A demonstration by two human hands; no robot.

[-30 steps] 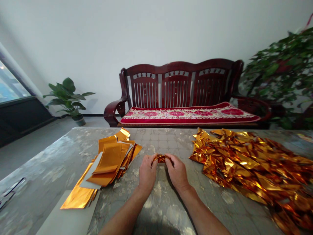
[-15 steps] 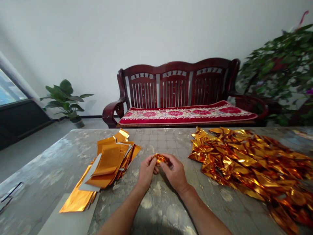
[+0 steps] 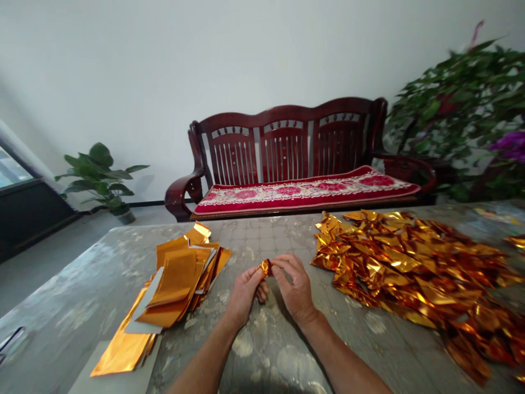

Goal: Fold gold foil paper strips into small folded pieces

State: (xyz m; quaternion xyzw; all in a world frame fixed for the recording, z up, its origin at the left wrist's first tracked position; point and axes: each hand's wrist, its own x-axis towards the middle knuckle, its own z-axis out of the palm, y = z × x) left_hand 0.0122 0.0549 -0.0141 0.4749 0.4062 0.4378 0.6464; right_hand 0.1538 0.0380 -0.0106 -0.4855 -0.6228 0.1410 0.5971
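Observation:
Between my two hands, just above the table, is a small piece of shiny gold foil paper (image 3: 266,267), partly folded and partly covered by fingers. My left hand (image 3: 248,290) pinches its left side between thumb and curled fingers. On the other side, my right hand (image 3: 293,284) grips the foil's right end with thumb and fingertips. A loose stack of flat gold foil sheets (image 3: 174,279), some showing pale backs, lies left of my hands. To the right spreads a large heap of folded gold foil pieces (image 3: 394,268).
A grey patterned cover lies over the table (image 3: 262,350). Under the foil stack's near end is a pale board (image 3: 115,377). Clear plastic (image 3: 492,216) lies at the far right. A dark wooden bench (image 3: 283,148) with a red floral cushion stands behind, with plants (image 3: 102,175) either side.
My right hand has shifted its fingers, now more extended over the foil's right end. The foil looks turned and narrower. The whole view has swung slightly to the right.

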